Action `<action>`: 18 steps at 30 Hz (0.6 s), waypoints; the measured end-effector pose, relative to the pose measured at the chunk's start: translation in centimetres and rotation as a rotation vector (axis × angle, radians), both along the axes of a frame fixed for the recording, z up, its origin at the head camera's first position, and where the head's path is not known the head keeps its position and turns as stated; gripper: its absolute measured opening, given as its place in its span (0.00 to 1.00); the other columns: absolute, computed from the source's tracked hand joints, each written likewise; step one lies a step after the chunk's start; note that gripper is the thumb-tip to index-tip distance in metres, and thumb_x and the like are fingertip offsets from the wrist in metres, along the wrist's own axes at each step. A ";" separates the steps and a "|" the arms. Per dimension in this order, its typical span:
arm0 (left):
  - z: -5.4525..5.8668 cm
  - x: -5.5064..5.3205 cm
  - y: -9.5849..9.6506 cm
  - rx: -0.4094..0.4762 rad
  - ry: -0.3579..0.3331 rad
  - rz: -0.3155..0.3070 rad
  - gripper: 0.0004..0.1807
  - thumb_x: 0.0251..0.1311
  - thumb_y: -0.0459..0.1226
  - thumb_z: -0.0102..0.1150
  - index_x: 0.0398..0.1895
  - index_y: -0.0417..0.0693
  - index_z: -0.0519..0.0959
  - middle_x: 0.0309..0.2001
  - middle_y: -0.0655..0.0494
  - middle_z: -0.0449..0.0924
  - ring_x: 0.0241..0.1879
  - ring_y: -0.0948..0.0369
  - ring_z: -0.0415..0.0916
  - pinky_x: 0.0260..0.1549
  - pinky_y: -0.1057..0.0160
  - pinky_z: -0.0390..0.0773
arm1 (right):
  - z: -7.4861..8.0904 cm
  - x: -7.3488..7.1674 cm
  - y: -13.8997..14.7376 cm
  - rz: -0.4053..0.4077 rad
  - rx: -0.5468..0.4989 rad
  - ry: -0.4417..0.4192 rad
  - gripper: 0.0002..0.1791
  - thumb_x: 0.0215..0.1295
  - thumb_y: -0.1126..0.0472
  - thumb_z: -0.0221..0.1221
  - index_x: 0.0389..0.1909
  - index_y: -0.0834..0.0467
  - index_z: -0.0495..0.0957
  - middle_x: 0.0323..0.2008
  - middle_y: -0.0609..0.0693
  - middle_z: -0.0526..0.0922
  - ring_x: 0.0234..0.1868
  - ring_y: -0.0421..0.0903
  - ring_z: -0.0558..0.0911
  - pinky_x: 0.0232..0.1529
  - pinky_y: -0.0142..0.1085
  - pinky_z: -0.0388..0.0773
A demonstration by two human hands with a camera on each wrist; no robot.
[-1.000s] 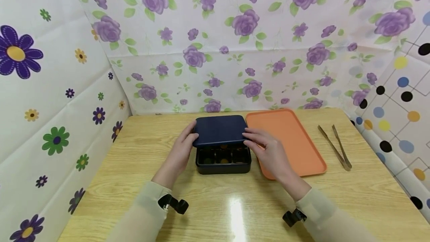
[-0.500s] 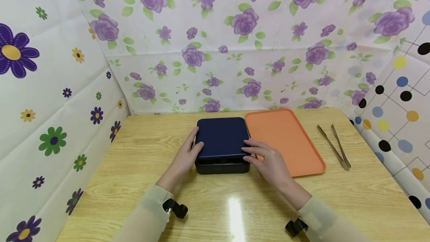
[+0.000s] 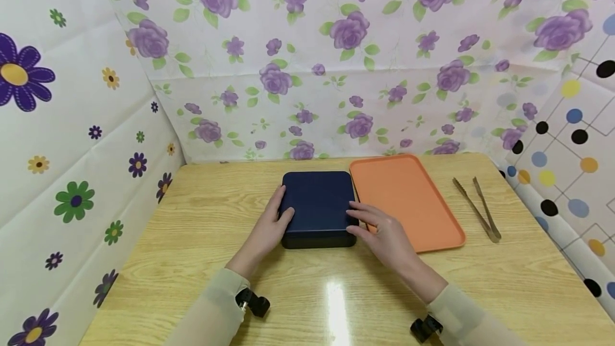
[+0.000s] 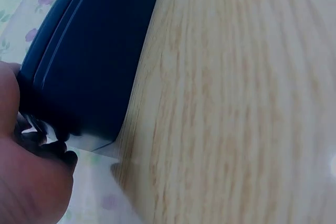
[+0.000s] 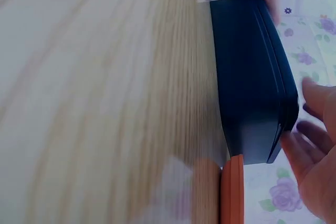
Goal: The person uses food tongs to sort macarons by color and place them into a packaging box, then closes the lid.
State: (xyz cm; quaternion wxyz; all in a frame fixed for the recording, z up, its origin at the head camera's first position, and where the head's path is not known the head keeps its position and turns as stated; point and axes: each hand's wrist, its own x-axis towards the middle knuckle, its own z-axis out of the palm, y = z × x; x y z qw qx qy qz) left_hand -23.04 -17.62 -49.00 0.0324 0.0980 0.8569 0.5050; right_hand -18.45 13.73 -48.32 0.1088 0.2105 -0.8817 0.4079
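Note:
A dark navy lidded box (image 3: 318,240), like a lunch box, stands on the table, its flat lid (image 3: 317,199) sitting level and covering the inside. My left hand (image 3: 269,228) grips the lid's left edge, thumb on top and fingers down the side. In the left wrist view, part of the left hand (image 4: 31,182) curls at the box's corner. At the right edge, my right hand (image 3: 384,231) has its fingers spread loosely. The right wrist view shows one finger of this right hand (image 5: 315,156) near or touching the lid corner, with the thumb apart from the lid.
An orange tray (image 3: 408,202) lies right beside the box, partly behind the right hand. Metal tongs (image 3: 480,212) lie farther right with their arms spread. Flowered cloth (image 3: 307,68) hangs behind the wooden table (image 3: 216,186), and dotted cloth (image 3: 576,175) hangs at the right.
The lid, tilted with its front raised over dark compartments, has come down flat and forward onto the box. Both hands have moved slightly nearer; the right fingers have loosened from the edge.

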 end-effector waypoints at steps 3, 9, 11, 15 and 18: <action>0.3 0.1 0.4 -0.024 0.012 0.037 0.39 0.89 0.44 0.48 0.93 0.53 0.45 0.91 0.49 0.40 0.89 0.52 0.37 0.85 0.44 0.47 | 0.1 -0.5 -0.2 -0.015 -0.002 -0.117 0.36 0.83 0.43 0.64 0.84 0.52 0.70 0.84 0.49 0.65 0.82 0.57 0.69 0.72 0.60 0.76; 0.8 0.5 1.7 -0.008 0.012 0.125 0.37 0.89 0.43 0.44 0.92 0.45 0.46 0.90 0.43 0.46 0.88 0.48 0.43 0.85 0.44 0.48 | 0.0 -2.4 -1.3 -0.023 -0.022 -0.297 0.49 0.87 0.35 0.52 0.92 0.54 0.43 0.89 0.60 0.47 0.88 0.61 0.50 0.82 0.64 0.56; 0.7 0.6 1.9 -0.036 0.012 0.139 0.38 0.90 0.46 0.43 0.92 0.45 0.46 0.89 0.42 0.46 0.88 0.47 0.43 0.85 0.43 0.48 | -0.1 -2.8 -1.7 -0.026 -0.038 -0.326 0.49 0.88 0.36 0.52 0.92 0.57 0.41 0.89 0.62 0.46 0.88 0.61 0.48 0.83 0.63 0.54; 0.5 1.0 2.2 -0.079 0.025 0.149 0.38 0.91 0.50 0.42 0.92 0.44 0.46 0.89 0.41 0.47 0.88 0.46 0.44 0.84 0.41 0.49 | -0.4 -2.9 -2.2 -0.038 -0.056 -0.356 0.47 0.90 0.39 0.50 0.91 0.61 0.41 0.89 0.64 0.45 0.89 0.61 0.47 0.84 0.62 0.51; 0.5 1.1 2.2 -0.089 0.034 0.151 0.37 0.92 0.48 0.41 0.92 0.44 0.46 0.89 0.42 0.47 0.88 0.46 0.44 0.84 0.42 0.50 | -0.5 -2.8 -2.5 -0.049 -0.066 -0.364 0.46 0.91 0.40 0.49 0.91 0.60 0.40 0.89 0.63 0.45 0.89 0.61 0.46 0.84 0.63 0.50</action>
